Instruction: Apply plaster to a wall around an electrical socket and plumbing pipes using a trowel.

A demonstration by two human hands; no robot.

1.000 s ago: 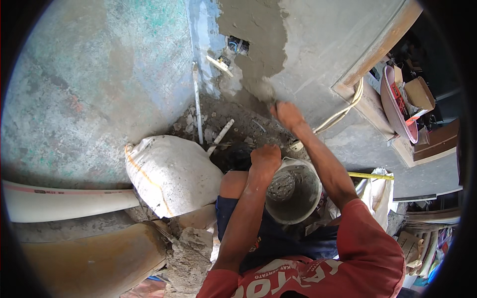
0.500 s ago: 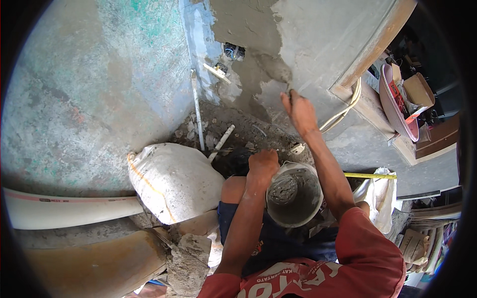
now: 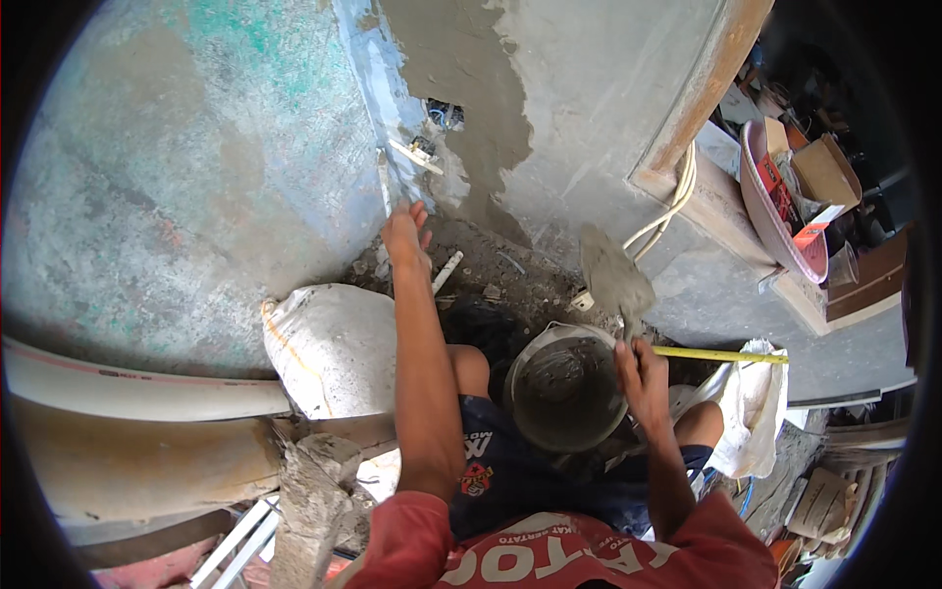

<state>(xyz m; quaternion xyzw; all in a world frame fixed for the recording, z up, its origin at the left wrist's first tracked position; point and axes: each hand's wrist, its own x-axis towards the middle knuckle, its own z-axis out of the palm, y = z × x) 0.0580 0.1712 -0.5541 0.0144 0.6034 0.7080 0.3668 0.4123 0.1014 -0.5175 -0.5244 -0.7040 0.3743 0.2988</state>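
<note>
My right hand [image 3: 643, 381] is wrapped around the handle of a trowel [image 3: 616, 275]. Its broad blade is coated with grey mortar and points up toward the wall, just beyond the bucket [image 3: 579, 428]. Between my knees, this bucket holds some wet mortar [image 3: 551, 371]. My left hand [image 3: 405, 236] reaches out to the lower part of a thin white pipe [image 3: 384, 177] in the wall corner. Its fingers are apart; whether it touches the pipe is unclear. Fresh plaster [image 3: 461, 69] covers a strip of wall beside a hole with wires [image 3: 444, 114].
A full white sack [image 3: 329, 344] sits left of my legs, beside a long white pipe [image 3: 147, 383]. A yellow measuring tape [image 3: 721, 354] stretches right of the bucket. Pale cable [image 3: 677, 201] hangs by the wooden frame, and a pink basket [image 3: 760, 196] stands beyond it.
My right hand has drawn the trowel from the plastered wall back to the bucket's right side. My left hand has left the bucket's rim area and moved up and left to the thin pipe.
</note>
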